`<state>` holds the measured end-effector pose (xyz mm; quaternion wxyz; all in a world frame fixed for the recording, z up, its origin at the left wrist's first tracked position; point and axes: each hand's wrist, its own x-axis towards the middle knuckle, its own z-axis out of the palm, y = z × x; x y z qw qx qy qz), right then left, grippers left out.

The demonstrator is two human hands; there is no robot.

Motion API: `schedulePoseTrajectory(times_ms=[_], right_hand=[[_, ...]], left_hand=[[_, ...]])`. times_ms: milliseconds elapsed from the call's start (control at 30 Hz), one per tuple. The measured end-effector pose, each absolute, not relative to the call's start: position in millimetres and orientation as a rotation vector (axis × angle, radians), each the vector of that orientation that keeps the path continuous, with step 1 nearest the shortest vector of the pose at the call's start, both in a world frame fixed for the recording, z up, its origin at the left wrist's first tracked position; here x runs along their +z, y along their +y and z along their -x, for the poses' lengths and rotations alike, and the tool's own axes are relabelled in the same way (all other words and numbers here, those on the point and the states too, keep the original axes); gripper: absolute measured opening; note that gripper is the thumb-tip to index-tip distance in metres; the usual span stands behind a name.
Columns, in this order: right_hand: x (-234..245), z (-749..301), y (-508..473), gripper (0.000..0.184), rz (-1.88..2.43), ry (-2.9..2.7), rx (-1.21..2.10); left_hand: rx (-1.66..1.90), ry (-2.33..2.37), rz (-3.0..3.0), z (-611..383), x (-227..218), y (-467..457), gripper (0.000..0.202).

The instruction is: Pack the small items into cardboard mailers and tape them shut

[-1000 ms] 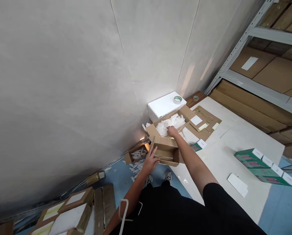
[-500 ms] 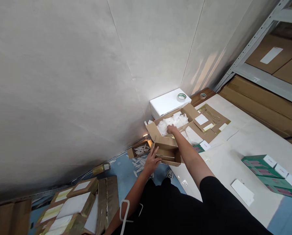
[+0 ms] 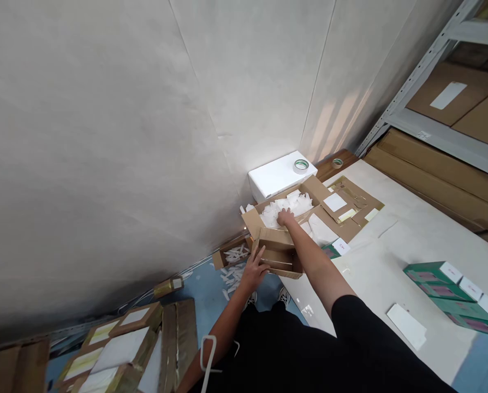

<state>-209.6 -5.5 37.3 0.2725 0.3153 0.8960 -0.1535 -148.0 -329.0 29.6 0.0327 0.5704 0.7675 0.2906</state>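
My left hand [image 3: 255,271] grips the near left side of a small open cardboard box [image 3: 283,266], thumb and fingers over its edge. Its visible inside is bare brown card. Behind it stands a larger open cardboard box [image 3: 252,224], filled with a heap of small white packets [image 3: 297,203]. My right hand [image 3: 285,217] reaches into this box with bent fingers on the heap. The fingertips are hidden among the packets, so what they hold cannot be made out.
A white box [image 3: 274,173] bears a tape roll [image 3: 301,166]. On the white table [image 3: 367,273] are flattened cardboard [image 3: 361,204], green cartons [image 3: 452,295] and a white card [image 3: 406,326]. Packets lie in a floor box [image 3: 236,253]; parcels [image 3: 121,346] are stacked left. A shelf [image 3: 420,117] stands right.
The view has shifted slightly. My right hand stays at the packets, its fingers moving a little among them. My left hand keeps the small box in the same place.
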Motion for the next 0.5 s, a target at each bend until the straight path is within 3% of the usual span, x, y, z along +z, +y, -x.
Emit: schedulePoseTrajectory(times_ms=[500], right_hand=[[42,207,-5,0.059,-0.965,2.327,-0.391]], left_hand=[[0.908,2.294,-1.72,154,33,-339,0.014]])
